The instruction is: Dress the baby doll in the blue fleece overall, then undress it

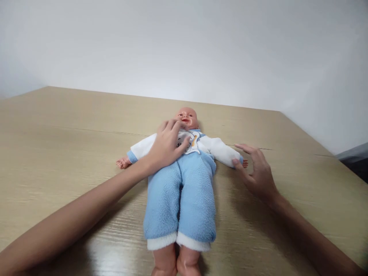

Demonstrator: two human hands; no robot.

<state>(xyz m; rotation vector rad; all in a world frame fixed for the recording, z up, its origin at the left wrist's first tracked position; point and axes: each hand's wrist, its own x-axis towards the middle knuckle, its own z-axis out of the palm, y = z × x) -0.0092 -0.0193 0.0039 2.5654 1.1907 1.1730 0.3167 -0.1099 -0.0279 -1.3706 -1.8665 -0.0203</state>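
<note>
Lying face up on the tabletop (71, 157), between the two forearms, the baby doll (191, 166) has its head at the far side and its legs toward the wearer. The left hand (166, 143) rests over the chest, fingers loosely spread rather than clenched. The right hand (257, 172) is parted in a wide curve around the doll's cuffed wrist, its thumb at the blue cuff (240, 158); whether the thumb presses there or merely hovers is hard to judge, as the hand is slightly blurred.

The head (189, 114) and bare legs (188, 262) look like smooth, glossy plastic, probably firm and a little slippery. The fleecy blue trousers (198, 207) and white sleeve (221, 150) should be soft and give better grip, though cloth may slide over what lies beneath. Probably light and not fragile, it would best be taken around the torso; a sleeve suits a light pinch.
</note>
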